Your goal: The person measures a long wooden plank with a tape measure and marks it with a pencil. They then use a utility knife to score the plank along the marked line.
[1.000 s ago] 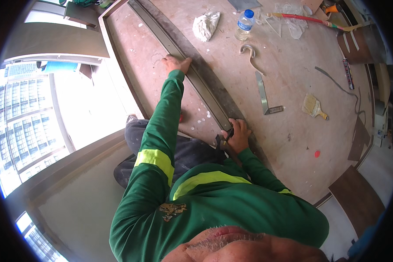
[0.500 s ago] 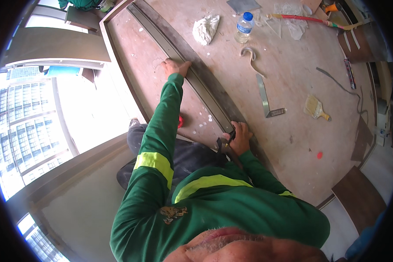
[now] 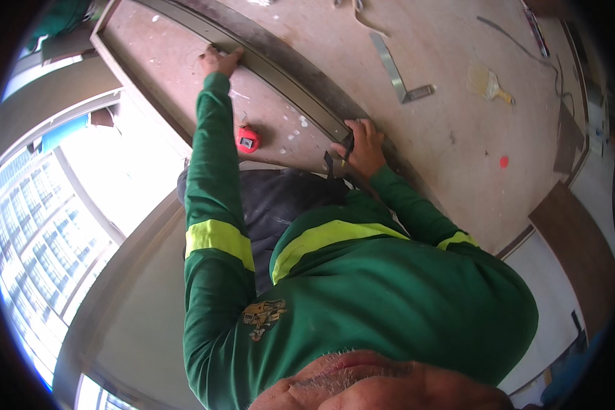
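A long grey-brown strip point(image 3: 280, 85) runs slantwise across the worktop. My left hand point(image 3: 220, 63) is at its left edge, arm stretched out, with the thumb against the strip and the fingers bent beside it. At the strip's near end is my right hand point(image 3: 365, 147), its fingers closed round a slim dark tool point(image 3: 349, 146) whose kind I cannot make out. A red tape measure point(image 3: 247, 140) lies between the strip and my lap. Right of the strip lies a metal try square point(image 3: 391, 72).
A paintbrush point(image 3: 488, 83) and a dark cord point(image 3: 526, 51) lie on the pinkish worktop point(image 3: 451, 164), along with a small red piece point(image 3: 504, 162). A raised wooden edge point(image 3: 140, 82) bounds its left side. A brown board point(image 3: 574, 253) stands at the lower right, a bright window point(image 3: 41, 225) at the left.
The view has tilted, so the worktop sits higher in the picture and the water bottle and cloth are out of view. The tape measure now shows fully. Both hands stay at the strip.
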`<action>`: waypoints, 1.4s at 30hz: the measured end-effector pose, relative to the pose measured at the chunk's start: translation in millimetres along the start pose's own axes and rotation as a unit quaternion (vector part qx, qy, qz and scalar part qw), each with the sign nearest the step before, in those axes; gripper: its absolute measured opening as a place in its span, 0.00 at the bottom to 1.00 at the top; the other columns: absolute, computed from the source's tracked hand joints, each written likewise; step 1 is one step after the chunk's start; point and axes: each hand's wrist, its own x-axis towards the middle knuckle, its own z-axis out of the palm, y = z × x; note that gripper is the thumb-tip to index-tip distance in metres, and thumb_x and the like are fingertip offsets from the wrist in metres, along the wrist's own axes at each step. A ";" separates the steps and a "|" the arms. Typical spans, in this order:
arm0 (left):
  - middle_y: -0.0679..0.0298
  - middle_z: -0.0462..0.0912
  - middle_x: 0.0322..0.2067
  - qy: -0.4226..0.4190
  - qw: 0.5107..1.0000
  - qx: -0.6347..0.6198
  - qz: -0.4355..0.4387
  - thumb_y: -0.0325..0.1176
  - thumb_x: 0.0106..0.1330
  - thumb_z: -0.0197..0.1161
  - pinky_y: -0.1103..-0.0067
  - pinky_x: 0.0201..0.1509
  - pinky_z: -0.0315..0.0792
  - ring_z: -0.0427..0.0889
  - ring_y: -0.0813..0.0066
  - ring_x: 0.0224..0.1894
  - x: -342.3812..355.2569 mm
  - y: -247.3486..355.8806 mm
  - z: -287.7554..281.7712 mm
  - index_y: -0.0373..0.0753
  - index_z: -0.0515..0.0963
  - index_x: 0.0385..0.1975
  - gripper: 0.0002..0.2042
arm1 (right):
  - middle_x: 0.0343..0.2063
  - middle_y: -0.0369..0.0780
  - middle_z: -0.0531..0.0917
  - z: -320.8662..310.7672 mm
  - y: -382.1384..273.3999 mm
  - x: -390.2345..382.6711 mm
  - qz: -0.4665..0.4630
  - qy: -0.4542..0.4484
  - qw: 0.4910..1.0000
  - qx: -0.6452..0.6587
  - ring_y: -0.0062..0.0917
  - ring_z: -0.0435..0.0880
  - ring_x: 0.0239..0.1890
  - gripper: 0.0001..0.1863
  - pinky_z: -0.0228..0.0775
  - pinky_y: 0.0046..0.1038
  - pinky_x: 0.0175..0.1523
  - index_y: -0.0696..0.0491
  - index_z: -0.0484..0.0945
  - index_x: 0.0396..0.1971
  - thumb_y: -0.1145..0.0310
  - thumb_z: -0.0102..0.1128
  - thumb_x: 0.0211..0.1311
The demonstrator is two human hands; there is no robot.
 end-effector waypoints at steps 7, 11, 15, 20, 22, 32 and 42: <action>0.44 0.72 0.62 -0.078 0.990 -0.117 -0.030 0.45 0.47 0.83 0.67 0.60 0.79 0.81 0.52 0.57 -11.2 19.8 -13.0 0.27 0.64 0.70 0.51 | 0.54 0.46 0.71 -5.7 3.2 -5.6 0.010 0.019 1.000 0.005 0.43 0.71 0.60 0.37 0.61 0.49 0.59 0.51 0.71 0.61 0.48 0.74 0.56; 0.46 0.73 0.62 -0.067 0.996 -0.054 0.022 0.44 0.47 0.82 0.68 0.64 0.75 0.76 0.54 0.62 19.7 -42.9 -12.8 0.27 0.62 0.71 0.52 | 0.53 0.46 0.70 -1.9 2.6 -4.2 -0.013 0.022 1.000 0.009 0.43 0.72 0.59 0.36 0.63 0.48 0.57 0.51 0.73 0.59 0.47 0.74 0.55; 0.45 0.73 0.62 -0.074 0.996 -0.018 0.045 0.47 0.49 0.81 0.65 0.68 0.70 0.72 0.50 0.65 16.6 -33.6 -14.1 0.28 0.62 0.72 0.51 | 0.55 0.47 0.71 0.4 7.9 -6.0 -0.004 0.025 1.000 0.010 0.46 0.73 0.57 0.36 0.66 0.47 0.60 0.49 0.73 0.59 0.48 0.76 0.55; 0.41 0.70 0.63 0.001 0.991 0.103 0.082 0.49 0.54 0.78 0.61 0.69 0.68 0.70 0.44 0.65 -21.6 -10.6 -22.6 0.29 0.63 0.71 0.48 | 0.52 0.48 0.71 -4.8 6.5 -5.1 -0.022 0.047 0.998 0.025 0.46 0.73 0.56 0.35 0.66 0.48 0.58 0.51 0.72 0.59 0.51 0.75 0.57; 0.39 0.69 0.63 0.059 0.984 0.121 0.115 0.49 0.56 0.77 0.60 0.69 0.68 0.70 0.42 0.64 -54.0 -7.0 -16.6 0.29 0.63 0.70 0.46 | 0.50 0.49 0.71 -13.9 9.0 -3.3 -0.012 0.057 0.996 0.062 0.47 0.74 0.54 0.33 0.68 0.47 0.56 0.52 0.70 0.59 0.55 0.75 0.58; 0.45 0.69 0.60 -0.105 0.960 0.196 0.173 0.49 0.51 0.80 0.57 0.63 0.70 0.68 0.42 0.63 -291.6 59.3 40.5 0.31 0.68 0.62 0.42 | 0.42 0.46 0.77 -48.8 41.9 -0.2 -0.040 0.039 0.996 0.071 0.45 0.79 0.45 0.16 0.74 0.40 0.50 0.54 0.77 0.49 0.69 0.69 0.65; 0.52 0.72 0.58 -0.122 0.966 0.182 0.138 0.46 0.50 0.79 0.59 0.63 0.70 0.67 0.46 0.64 -295.8 59.6 44.5 0.34 0.73 0.54 0.35 | 0.42 0.44 0.75 -30.1 58.5 -4.8 -0.057 0.037 0.993 0.099 0.43 0.77 0.45 0.17 0.72 0.42 0.51 0.50 0.77 0.50 0.66 0.70 0.63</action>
